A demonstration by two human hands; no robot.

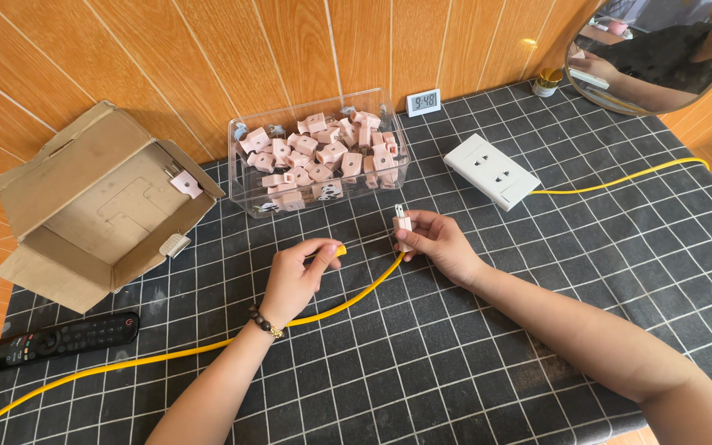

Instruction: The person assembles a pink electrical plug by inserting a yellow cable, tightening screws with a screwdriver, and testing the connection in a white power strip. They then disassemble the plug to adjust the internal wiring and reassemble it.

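Yellow rubber cable (pixel 208 346): your left hand (pixel 294 276) pinches its end, while your right hand (pixel 438 243) grips a small pink plastic plug (pixel 403 224).

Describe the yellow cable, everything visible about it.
The yellow cable is thin, smooth and rubbery-looking. It runs from the table's lower left corner across the black grid cloth, curving up to the left hand, which pinches its free end. A second yellow stretch leaves the white power strip toward the right edge.

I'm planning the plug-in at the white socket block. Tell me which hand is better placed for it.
Right, probably. The right hand holds the pink plug, prongs up, nearer the white socket block. The left hand pinches the yellow cable.
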